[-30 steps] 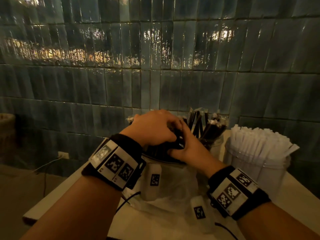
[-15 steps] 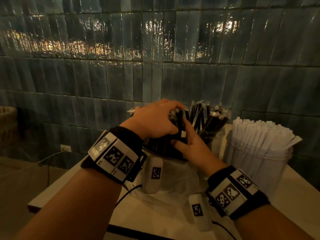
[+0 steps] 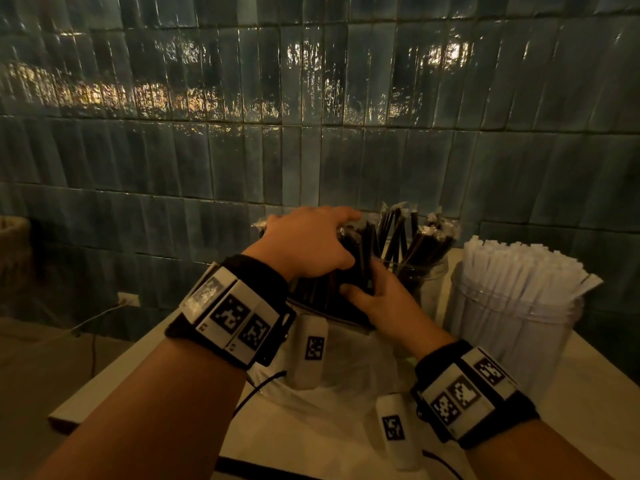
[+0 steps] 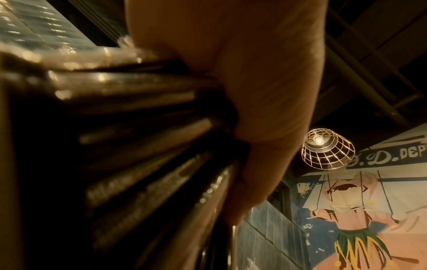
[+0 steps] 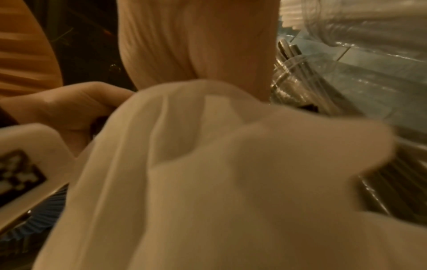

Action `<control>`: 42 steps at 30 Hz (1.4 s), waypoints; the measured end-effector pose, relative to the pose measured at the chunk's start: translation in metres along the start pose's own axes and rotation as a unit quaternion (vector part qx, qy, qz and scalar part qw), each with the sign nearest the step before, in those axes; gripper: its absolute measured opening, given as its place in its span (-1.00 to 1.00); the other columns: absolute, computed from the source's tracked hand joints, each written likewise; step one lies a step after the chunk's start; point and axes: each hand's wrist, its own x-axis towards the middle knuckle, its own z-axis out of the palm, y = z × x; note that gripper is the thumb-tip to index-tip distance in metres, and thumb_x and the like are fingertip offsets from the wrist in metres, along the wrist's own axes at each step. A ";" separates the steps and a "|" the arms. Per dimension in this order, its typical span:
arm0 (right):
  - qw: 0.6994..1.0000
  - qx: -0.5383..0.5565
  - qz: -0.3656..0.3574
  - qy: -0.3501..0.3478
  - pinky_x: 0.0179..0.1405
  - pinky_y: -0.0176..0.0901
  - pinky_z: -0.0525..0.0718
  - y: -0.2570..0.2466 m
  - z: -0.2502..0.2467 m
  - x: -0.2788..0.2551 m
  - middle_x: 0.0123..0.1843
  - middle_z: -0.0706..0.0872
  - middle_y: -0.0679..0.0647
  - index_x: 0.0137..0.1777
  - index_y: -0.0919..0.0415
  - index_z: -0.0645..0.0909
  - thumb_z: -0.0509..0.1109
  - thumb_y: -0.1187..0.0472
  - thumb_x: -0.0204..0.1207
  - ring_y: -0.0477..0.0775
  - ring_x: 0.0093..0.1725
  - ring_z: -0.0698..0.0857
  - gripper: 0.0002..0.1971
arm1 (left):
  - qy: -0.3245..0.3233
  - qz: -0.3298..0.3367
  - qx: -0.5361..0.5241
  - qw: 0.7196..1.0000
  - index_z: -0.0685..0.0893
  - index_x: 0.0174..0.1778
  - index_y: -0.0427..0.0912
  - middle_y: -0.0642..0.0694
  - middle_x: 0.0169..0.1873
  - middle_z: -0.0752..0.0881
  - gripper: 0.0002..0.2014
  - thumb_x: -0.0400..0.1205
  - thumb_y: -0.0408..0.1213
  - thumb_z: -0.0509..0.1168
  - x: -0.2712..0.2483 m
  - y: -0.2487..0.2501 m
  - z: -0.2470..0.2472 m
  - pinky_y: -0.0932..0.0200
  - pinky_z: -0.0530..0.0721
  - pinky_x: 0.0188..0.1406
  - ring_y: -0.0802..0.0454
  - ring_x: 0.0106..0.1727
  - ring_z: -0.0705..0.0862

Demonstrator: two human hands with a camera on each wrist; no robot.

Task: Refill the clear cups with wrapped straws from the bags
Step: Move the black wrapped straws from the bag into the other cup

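A bundle of black wrapped straws [image 3: 349, 261] sticks up out of a translucent white bag [image 3: 346, 372] on the table. My left hand [image 3: 311, 244] grips the bundle from above; the left wrist view shows my fingers [image 4: 265, 109] curled round the black straws [image 4: 143, 146]. My right hand [image 3: 377, 296] holds the same bundle from below and the right. In the right wrist view the bag's plastic [image 5: 208, 173] hides most of that hand. Behind the hands stands a clear cup [image 3: 419, 275] partly filled with black straws. To its right a larger clear cup [image 3: 512, 317] is packed with white paper-wrapped straws.
The pale table [image 3: 606, 410] ends at its left edge [image 3: 114, 372], with floor and a cable beyond. A dark tiled wall [image 3: 311, 133] rises directly behind the cups. A basket [image 3: 14, 244] sits at the far left.
Both hands have lifted the black straw bundle a little higher out of the bag, and the left fingers have spread further over its top towards the cup.
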 end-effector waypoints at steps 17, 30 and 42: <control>0.999 0.006 0.019 0.032 -0.08 -0.33 0.71 -0.004 -0.003 -0.005 -0.03 0.80 -0.02 0.05 0.04 0.68 0.55 0.32 0.39 -0.12 -0.03 0.77 -0.73 | 0.006 -0.002 -0.007 1.000 0.45 -0.11 0.28 0.18 -0.05 0.57 -0.80 0.45 0.09 0.34 0.004 -0.005 0.002 -0.39 0.36 0.32 0.03 0.09 0.56; 0.997 -0.011 0.052 0.063 -0.41 -0.39 0.65 -0.003 -0.010 -0.008 -0.39 0.76 -0.04 -0.24 0.20 0.69 0.53 0.40 0.38 -0.14 -0.34 0.76 -0.89 | -0.001 -0.001 -0.009 1.000 0.48 -0.30 0.26 0.16 -0.06 0.57 -0.85 0.52 0.14 0.29 0.002 -0.006 0.002 -0.37 0.43 0.26 0.02 0.08 0.56; 0.988 -0.085 -0.011 0.130 -0.30 0.09 0.75 -0.047 -0.030 0.024 -0.27 0.71 0.38 -0.22 0.51 0.62 0.54 0.36 0.33 0.24 -0.29 0.75 -0.81 | -0.019 0.002 0.027 0.999 0.42 -0.34 0.19 0.10 -0.06 0.51 -0.80 0.52 0.07 0.29 0.006 0.004 0.001 -0.36 0.43 0.28 -0.01 0.10 0.52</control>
